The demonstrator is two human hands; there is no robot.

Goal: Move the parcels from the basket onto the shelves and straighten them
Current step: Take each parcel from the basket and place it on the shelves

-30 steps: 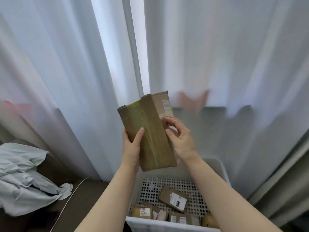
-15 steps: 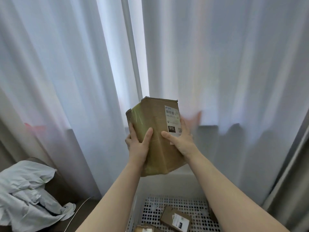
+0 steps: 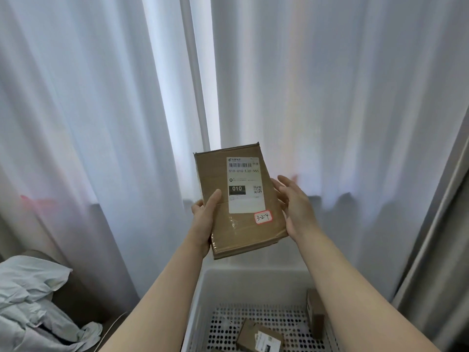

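Observation:
A flat brown cardboard parcel [image 3: 241, 201] with a white shipping label and a small red-edged sticker is held up above the basket, label side facing me. My left hand [image 3: 205, 219] grips its left edge, thumb across the front. My right hand [image 3: 294, 204] is at the parcel's right edge with fingers spread and straight, touching it or just off it. Below, the white perforated basket [image 3: 253, 283] holds more small brown parcels [image 3: 258, 336], one standing at its right wall [image 3: 314, 313]. No shelf is in view.
White sheer curtains [image 3: 101, 123] hang across the whole background, with a grey drape [image 3: 436, 250] at the right. A crumpled pale cloth [image 3: 33, 308] lies on a dark surface at lower left, and a thin white cable [image 3: 111, 326] runs next to it.
The parcel has turned so its labelled face now faces me. My right hand has opened and slid to the right edge. The view has tilted up, showing less of the basket.

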